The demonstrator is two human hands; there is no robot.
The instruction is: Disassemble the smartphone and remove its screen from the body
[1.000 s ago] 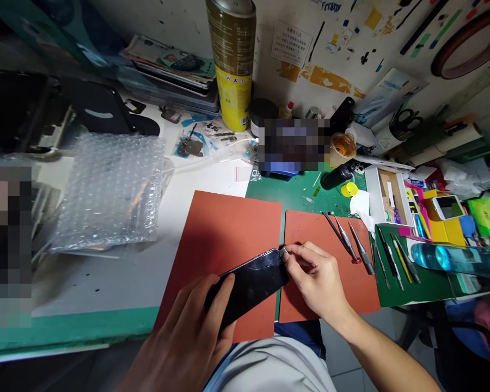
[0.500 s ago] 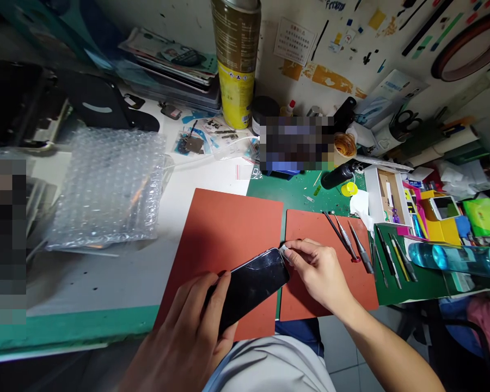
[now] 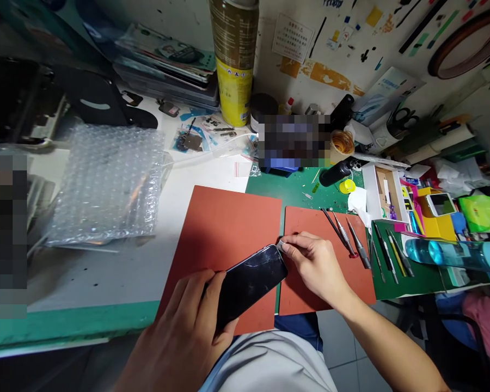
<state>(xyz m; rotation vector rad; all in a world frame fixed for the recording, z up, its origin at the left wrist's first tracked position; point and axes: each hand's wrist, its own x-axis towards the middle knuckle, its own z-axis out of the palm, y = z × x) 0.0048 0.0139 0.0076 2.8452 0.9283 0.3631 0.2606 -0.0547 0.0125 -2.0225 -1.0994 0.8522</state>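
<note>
Workbench [image 3: 118, 280], white and green | near left hand [image 3: 188, 321]: larger red mat [image 3: 228, 218] | beneath right hand [image 3: 320, 264]: smaller red mat [image 3: 306, 220] | right of right hand: slim tools [image 3: 389, 256], blue bottle [image 3: 459, 253]

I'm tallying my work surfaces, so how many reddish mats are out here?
2. The left mat lies beneath the phone and left hand; the right mat lies beneath the right hand, with tools toward its far right corner.
</note>
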